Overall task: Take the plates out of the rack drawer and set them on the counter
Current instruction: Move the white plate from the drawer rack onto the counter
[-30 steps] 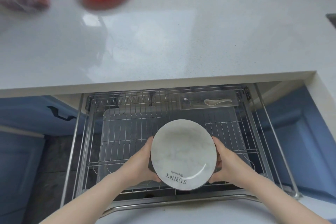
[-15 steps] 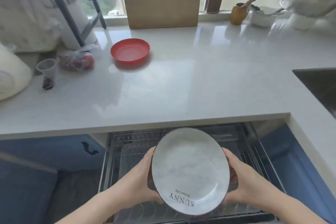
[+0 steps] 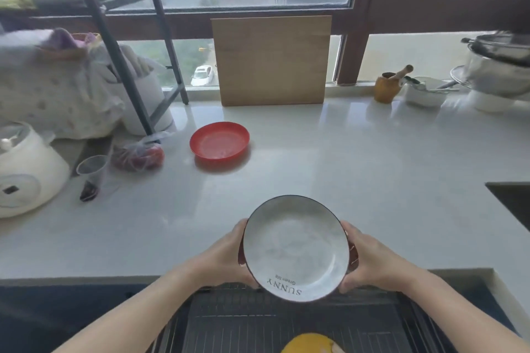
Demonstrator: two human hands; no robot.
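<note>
Now the white plate [image 3: 296,249] sits low in the centre of the frame, held over the front edge of the counter [image 3: 358,169] with the open rack drawer [image 3: 286,321] below it. The left hand [image 3: 226,255] grips its left rim and the right hand [image 3: 370,258] grips its right rim; on each side the thumb curls over the edge, while the other fingers go behind the plate and are mostly hidden.

The step in hand looks like carrying the plate forward to set it down. To do it well, the person should keep both grips even, move the plate further over the bare stone toward the middle of the frame, level it, and lower it flat before letting the fingers slide out from beneath. The near edge should land well back from the counter lip so it cannot tip into the drawer. A spot beside the red plate [image 3: 219,140], which already lies up and left of centre, would keep the dishes together without touching.

The plate is round, so it has no true long axis; it appears as a slight oval because it is tilted, with its far rim raised and its hollow face turned toward the camera. The printed word near its lower rim reads upside down, its top pointing toward the person.

A yellow thing [image 3: 311,344] shows at the bottom edge; what it is cannot be told.
</note>
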